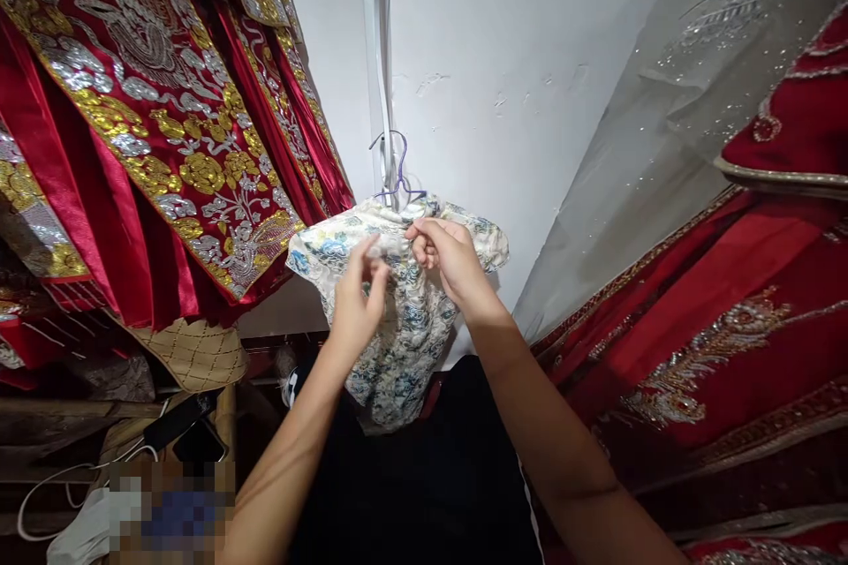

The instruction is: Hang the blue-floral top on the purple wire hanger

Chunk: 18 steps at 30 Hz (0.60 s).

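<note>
"Head view: where is the floral garment [405, 309]?"

"On a purple hanger [401, 179], before a scuffed white wall [510, 97]."

"And the grip?"

"The left hand [359, 291] has thumb and forefinger parted at the chest, nothing seen between them. The right hand [454, 258] brings thumb and forefinger together at the neckline, apparently pinching a bit of cloth."

"How would it handle?"

"Light and soft, by its looks, apt to swing and crease; the shoulders, backed by the hanger, seem the steadiest hold."

"The room?"

"Close quarters: red costume [199, 172] embroidered in gold and silver at left, sheer glittering fabric [616, 168] and beaded red cloth [761, 256] at right."
</note>
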Each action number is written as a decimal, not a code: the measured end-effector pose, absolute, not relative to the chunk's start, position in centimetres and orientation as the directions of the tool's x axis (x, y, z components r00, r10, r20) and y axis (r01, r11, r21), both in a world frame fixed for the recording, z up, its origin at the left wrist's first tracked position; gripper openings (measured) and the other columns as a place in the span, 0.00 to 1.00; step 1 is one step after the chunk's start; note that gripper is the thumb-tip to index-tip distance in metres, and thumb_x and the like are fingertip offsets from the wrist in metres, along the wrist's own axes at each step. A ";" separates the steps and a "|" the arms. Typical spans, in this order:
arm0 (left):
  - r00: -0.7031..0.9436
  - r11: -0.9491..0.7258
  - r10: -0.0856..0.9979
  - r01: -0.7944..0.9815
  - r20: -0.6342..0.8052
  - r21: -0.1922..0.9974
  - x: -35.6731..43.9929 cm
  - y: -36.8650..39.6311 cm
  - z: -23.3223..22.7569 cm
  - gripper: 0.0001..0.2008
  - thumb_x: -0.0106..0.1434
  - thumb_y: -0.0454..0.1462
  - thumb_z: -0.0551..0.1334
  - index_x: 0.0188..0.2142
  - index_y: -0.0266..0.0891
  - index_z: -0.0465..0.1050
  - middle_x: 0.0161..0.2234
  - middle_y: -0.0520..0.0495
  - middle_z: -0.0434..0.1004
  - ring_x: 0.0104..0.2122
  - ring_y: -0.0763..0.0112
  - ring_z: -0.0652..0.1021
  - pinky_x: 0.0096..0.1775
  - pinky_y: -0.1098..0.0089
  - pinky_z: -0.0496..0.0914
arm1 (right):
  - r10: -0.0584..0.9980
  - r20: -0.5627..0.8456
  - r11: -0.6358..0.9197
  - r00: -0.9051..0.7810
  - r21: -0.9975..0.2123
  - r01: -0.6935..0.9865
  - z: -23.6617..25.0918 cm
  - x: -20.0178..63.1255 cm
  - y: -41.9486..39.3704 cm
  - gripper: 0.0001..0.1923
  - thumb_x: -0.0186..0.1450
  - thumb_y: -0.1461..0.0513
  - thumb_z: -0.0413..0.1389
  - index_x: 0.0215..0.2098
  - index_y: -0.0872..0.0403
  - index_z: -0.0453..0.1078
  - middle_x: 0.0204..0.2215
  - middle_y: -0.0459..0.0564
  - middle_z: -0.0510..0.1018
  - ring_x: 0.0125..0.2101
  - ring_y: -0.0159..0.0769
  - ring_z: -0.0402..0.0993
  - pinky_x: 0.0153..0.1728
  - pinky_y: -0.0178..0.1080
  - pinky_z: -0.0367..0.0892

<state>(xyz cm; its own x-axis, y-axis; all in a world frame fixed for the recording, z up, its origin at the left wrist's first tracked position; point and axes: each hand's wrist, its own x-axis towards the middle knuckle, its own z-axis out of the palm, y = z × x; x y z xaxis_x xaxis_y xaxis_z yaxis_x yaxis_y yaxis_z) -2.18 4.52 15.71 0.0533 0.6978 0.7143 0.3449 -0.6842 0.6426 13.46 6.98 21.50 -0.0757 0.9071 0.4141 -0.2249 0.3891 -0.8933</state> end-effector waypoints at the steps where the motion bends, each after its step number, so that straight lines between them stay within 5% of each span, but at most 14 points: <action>1: 0.044 -0.720 0.647 0.366 0.761 0.590 -2.3 5.2 17.5 0.24 0.72 0.39 0.55 0.66 0.44 0.57 0.39 0.46 0.76 0.36 0.67 0.76 0.41 0.67 0.69 | 0.903 0.422 0.400 -0.082 -0.894 -0.202 21.5 13.4 7.0 0.12 0.66 0.58 0.55 0.28 0.55 0.72 0.15 0.42 0.68 0.17 0.25 0.60 0.18 0.30 0.51; 7: 0.269 -0.775 0.520 0.548 0.811 0.315 -2.3 7.5 22.3 0.10 0.71 0.39 0.57 0.41 0.38 0.75 0.38 0.45 0.76 0.39 0.66 0.75 0.44 0.67 0.68 | 0.863 0.495 0.483 -0.097 -0.867 -0.126 20.3 12.8 8.5 0.12 0.64 0.58 0.55 0.26 0.55 0.72 0.13 0.40 0.66 0.15 0.26 0.58 0.19 0.32 0.51; 12: -0.091 -0.729 0.463 0.527 0.882 0.437 -5.4 8.3 21.9 0.10 0.71 0.39 0.57 0.37 0.37 0.73 0.34 0.48 0.74 0.36 0.70 0.74 0.42 0.70 0.67 | 0.933 0.355 0.357 -0.057 -0.933 0.041 14.6 12.7 9.3 0.13 0.62 0.58 0.56 0.22 0.54 0.71 0.13 0.41 0.66 0.15 0.27 0.57 0.20 0.34 0.50; 15: -0.451 -0.737 0.510 0.210 0.732 0.642 -9.9 10.2 20.8 0.09 0.68 0.40 0.61 0.36 0.36 0.72 0.31 0.51 0.72 0.33 0.73 0.73 0.40 0.73 0.68 | 0.954 0.295 0.296 -0.055 -0.955 0.022 11.5 12.9 8.4 0.13 0.61 0.57 0.55 0.20 0.53 0.70 0.12 0.41 0.65 0.16 0.29 0.58 0.20 0.34 0.51; 18: -0.606 -0.606 0.728 -0.349 0.321 0.715 -13.1 11.8 17.9 0.09 0.68 0.39 0.60 0.32 0.37 0.68 0.28 0.52 0.70 0.31 0.75 0.73 0.41 0.74 0.70 | 0.953 0.298 0.295 -0.060 -0.954 -0.053 10.1 12.5 6.9 0.13 0.62 0.57 0.54 0.22 0.54 0.71 0.13 0.41 0.64 0.17 0.29 0.58 0.21 0.34 0.51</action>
<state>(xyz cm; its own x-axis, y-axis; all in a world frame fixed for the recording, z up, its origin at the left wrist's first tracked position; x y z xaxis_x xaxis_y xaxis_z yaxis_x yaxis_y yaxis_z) -13.11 11.80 17.86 -0.6061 0.7279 0.3206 -0.3489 -0.6056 0.7152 12.52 6.95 10.06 -0.0603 0.9526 0.2983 -0.0526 0.2954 -0.9539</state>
